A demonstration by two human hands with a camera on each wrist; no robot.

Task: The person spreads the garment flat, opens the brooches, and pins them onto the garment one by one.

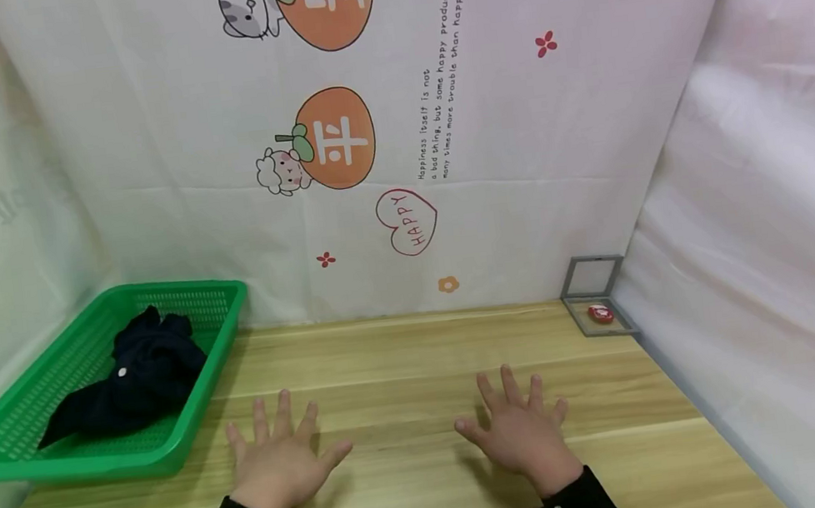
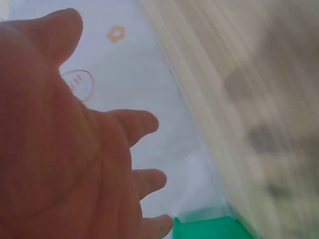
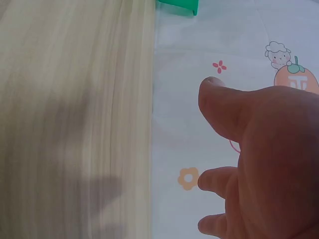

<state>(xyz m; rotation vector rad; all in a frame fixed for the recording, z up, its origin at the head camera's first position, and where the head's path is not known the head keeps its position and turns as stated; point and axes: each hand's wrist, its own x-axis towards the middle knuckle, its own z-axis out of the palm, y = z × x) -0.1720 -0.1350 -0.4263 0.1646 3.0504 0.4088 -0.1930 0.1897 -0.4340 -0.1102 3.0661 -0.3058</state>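
Observation:
My left hand (image 1: 280, 461) hovers over the wooden table (image 1: 404, 489) with its fingers spread, holding nothing. To its left stands a green plastic basket (image 1: 201, 403), in which a crumpled dark navy garment (image 1: 157, 370) with a white button lies. On the other side my right hand (image 1: 522, 434) is likewise spread above the wood and holds nothing. Both palms face down, and shadows fall on the table beneath them. Each wrist view shows a bare palm, the left (image 2: 60, 149) and the right (image 3: 279, 164), with no object against it.
At the back right corner sits a small grey-framed case (image 1: 598, 333) with its lid raised and a red item (image 1: 600, 313) inside. A white printed cloth (image 1: 509, 217) hangs behind the table, and white fabric (image 1: 769, 246) also borders both sides.

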